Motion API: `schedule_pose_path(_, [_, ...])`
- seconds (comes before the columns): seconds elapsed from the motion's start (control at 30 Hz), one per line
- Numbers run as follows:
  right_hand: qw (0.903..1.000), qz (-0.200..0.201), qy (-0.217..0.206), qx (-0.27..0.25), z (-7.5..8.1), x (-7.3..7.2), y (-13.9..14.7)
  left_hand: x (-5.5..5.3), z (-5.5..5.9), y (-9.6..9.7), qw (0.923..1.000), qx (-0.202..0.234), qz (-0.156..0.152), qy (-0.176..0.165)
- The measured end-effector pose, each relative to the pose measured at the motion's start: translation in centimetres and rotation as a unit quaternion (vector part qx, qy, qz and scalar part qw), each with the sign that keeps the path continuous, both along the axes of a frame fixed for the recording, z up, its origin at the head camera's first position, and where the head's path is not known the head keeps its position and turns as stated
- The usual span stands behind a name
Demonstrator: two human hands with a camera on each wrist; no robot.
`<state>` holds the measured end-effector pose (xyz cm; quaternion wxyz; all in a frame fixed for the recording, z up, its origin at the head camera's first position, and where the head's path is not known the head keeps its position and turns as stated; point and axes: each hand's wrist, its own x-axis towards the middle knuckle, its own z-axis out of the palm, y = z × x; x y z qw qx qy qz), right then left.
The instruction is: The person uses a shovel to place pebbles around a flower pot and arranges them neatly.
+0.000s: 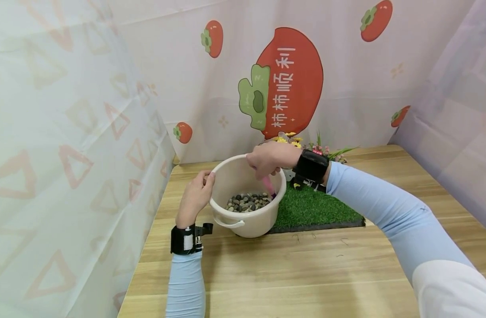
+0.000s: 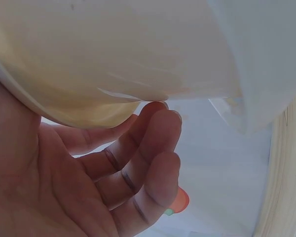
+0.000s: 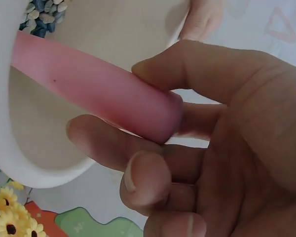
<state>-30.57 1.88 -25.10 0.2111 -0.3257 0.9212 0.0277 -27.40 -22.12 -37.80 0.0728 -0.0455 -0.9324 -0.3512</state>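
A white bucket point(image 1: 258, 225) holds several small mixed-colour pebbles point(image 1: 247, 204) at its bottom. My left hand point(image 1: 196, 194) grips the bucket's left rim, its fingers against the outer wall in the left wrist view. Over the far right rim, my right hand point(image 1: 272, 158) holds a tool by its thick pink handle point(image 3: 101, 91), between thumb and fingers. That handle slants down into the bucket, where a dark purple part point(image 1: 273, 195) shows beside the pebbles. The tool's working end is hidden, so I cannot tell its kind.
Right of the bucket lies a green artificial turf mat point(image 1: 318, 207). Yellow flowers point(image 3: 10, 212) and pink flowers point(image 1: 326, 149) stand behind my right wrist. The bucket's white handle point(image 1: 231, 224) hangs at its front. A printed curtain point(image 1: 346, 88) backs the wooden table point(image 1: 274, 274).
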Motion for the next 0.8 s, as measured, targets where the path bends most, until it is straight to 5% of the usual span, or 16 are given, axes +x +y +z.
schedule_pose_path(0.47, [0.9832, 0.057, 0.116, 0.129, -2.8, 0.1, -1.7, 0.0, -0.3, -0.2, 1.0000, 0.003, 0.006, 0.005])
schedule_pose_path(0.8, [0.9733, 0.105, 0.134, 0.154, -3.3, 0.4, -2.0, -0.2, -0.2, 0.1, 0.9998, 0.003, 0.003, 0.018])
